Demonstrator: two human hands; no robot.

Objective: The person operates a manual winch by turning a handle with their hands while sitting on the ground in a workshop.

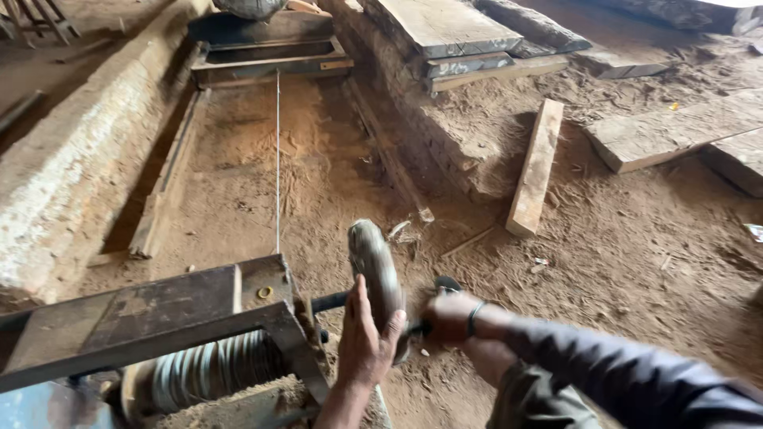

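Head view: left hand (362, 342) flat against grey metal winch wheel (375, 274); right hand (447, 316) apparently fisted on its dark crank handle (445, 284); steel cable drum (208, 372) beside, largely wound.

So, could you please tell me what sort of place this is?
Most likely a sawmill or timber yard. Thick sawn slabs and a loose plank lie on a sawdust-covered floor, and both hands, left hand and right hand, work a hand wheel on a cable winch.

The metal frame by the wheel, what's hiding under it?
Under the metal frame sits a drum wound with cable. The frame covers the drum's top, and its bottom end is out of view.
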